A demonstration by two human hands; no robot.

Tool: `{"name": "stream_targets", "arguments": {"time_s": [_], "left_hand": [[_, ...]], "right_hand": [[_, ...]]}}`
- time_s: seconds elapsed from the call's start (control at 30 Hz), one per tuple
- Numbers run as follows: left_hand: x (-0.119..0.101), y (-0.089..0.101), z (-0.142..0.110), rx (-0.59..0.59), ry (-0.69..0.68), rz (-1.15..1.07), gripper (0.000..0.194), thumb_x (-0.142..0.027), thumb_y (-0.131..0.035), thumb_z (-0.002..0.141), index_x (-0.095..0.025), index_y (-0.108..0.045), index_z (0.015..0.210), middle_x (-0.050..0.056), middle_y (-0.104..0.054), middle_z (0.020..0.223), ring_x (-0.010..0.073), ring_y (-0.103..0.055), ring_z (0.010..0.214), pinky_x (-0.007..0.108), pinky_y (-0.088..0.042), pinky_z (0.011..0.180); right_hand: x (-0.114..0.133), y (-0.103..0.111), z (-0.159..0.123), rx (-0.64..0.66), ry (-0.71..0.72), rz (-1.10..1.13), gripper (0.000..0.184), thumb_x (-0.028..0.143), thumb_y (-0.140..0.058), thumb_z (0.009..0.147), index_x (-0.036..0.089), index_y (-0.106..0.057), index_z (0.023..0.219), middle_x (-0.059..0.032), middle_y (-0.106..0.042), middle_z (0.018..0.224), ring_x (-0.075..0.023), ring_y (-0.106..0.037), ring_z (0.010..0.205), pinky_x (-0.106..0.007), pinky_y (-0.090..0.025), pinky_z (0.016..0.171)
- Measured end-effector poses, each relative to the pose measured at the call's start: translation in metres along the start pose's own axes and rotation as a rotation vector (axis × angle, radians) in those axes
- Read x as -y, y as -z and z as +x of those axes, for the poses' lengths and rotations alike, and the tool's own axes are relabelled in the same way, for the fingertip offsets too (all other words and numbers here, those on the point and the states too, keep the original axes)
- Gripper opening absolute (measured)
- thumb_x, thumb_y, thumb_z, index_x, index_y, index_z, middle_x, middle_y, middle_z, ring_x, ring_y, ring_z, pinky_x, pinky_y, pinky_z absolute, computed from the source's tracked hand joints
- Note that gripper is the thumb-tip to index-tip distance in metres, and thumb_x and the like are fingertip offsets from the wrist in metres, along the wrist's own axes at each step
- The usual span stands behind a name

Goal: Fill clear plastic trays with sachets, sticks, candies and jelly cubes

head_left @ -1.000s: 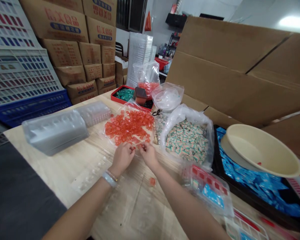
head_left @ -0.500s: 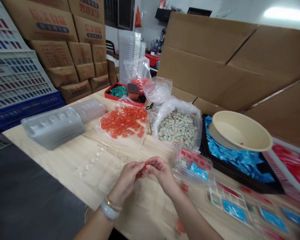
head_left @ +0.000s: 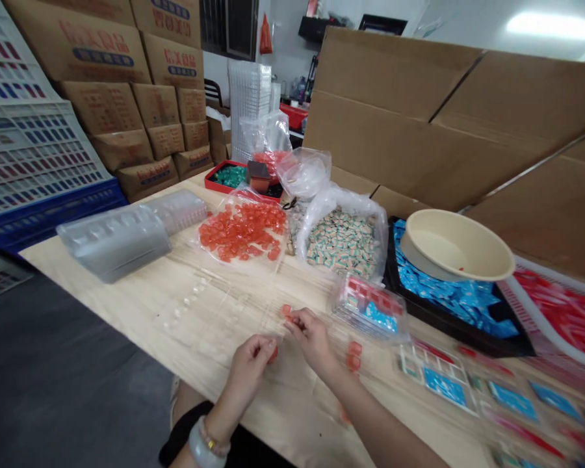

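My left hand [head_left: 250, 367] is low on the wooden table, with a red-orange candy [head_left: 273, 353] at its fingertips. My right hand [head_left: 312, 338] is a little farther away, its fingertips right beside another candy [head_left: 286, 311]. I cannot tell whether that candy is held. A pair of loose candies [head_left: 353, 356] lies to the right of that hand. Beyond both hands is a clear plastic bag of the same candies [head_left: 241, 231]. A transparent blister tray [head_left: 190, 312] lies flat to the left of my hands.
A clear box with red and blue contents [head_left: 370, 309] stands right of my hands. Farther back are a bag of striped candies [head_left: 344, 244], a beige basin [head_left: 455, 246] on blue packets, grey plastic trays [head_left: 117, 237], and a red tray of green candies [head_left: 229, 175]. Cardboard sheets rise behind.
My hands, close together around a candy half a second ago, have moved apart. The view has shifted slightly, bringing more of the table's right side into the picture.
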State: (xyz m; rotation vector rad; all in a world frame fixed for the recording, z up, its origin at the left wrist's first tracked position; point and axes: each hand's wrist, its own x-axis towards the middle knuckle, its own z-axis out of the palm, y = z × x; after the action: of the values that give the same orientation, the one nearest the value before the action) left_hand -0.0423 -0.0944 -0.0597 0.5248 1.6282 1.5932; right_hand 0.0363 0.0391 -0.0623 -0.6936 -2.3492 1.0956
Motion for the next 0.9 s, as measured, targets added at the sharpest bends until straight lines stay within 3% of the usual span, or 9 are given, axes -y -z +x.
{"name": "stream_targets", "arguments": {"time_s": [0.13,0.27,0.37,0.6,0.9], "left_hand": [[0.001,0.000,0.004,-0.034,0.051,-0.014,0.027,-0.036,-0.058,0.064,-0.017,-0.044,0.051,-0.001,-0.049,0.053,0.0117,-0.047,0.053,0.024,-0.037,0.054],[-0.013,-0.001,0.009,-0.058,0.162,-0.257,0.022,-0.032,-0.056,0.062,-0.018,-0.047,0.076,-0.006,-0.047,0.055,0.0102,-0.047,0.049,0.021,-0.036,0.047],[-0.024,-0.003,0.014,0.043,0.193,-0.225,0.022,-0.033,-0.052,0.066,-0.015,-0.051,0.080,-0.007,-0.041,0.049,0.0067,-0.037,0.042,0.019,-0.027,0.041],[-0.031,-0.007,0.014,0.145,0.220,-0.308,0.027,-0.039,-0.061,0.062,-0.015,-0.050,0.067,-0.007,-0.038,0.047,0.0047,-0.030,0.043,0.019,-0.021,0.043],[-0.025,-0.005,0.011,0.356,0.356,-0.359,0.031,-0.043,-0.061,0.064,-0.014,-0.049,0.063,-0.007,-0.036,0.047,0.0039,-0.026,0.042,0.020,-0.014,0.042]], "right_hand": [[-0.001,-0.006,0.002,0.007,-0.022,0.010,0.007,0.024,-0.053,0.073,0.019,-0.058,0.074,-0.0019,-0.057,0.069,-0.0144,-0.051,0.064,-0.026,-0.040,0.059],[0.009,-0.005,-0.008,-0.035,-0.162,0.232,0.012,0.027,-0.056,0.072,0.019,-0.057,0.081,-0.0016,-0.057,0.068,-0.0143,-0.053,0.062,-0.026,-0.043,0.057],[0.022,-0.002,-0.016,0.000,-0.162,0.318,0.015,0.026,-0.054,0.074,0.019,-0.056,0.088,-0.0036,-0.060,0.078,-0.0154,-0.056,0.070,-0.028,-0.045,0.063],[0.037,0.008,-0.020,-0.021,-0.008,0.065,0.010,0.021,-0.052,0.075,0.020,-0.059,0.082,-0.0029,-0.059,0.073,-0.0148,-0.054,0.067,-0.027,-0.043,0.060],[0.036,0.010,-0.033,0.070,-0.052,0.074,0.010,0.020,-0.051,0.075,0.021,-0.059,0.081,-0.0020,-0.059,0.070,-0.0147,-0.054,0.064,-0.026,-0.043,0.059]]}}
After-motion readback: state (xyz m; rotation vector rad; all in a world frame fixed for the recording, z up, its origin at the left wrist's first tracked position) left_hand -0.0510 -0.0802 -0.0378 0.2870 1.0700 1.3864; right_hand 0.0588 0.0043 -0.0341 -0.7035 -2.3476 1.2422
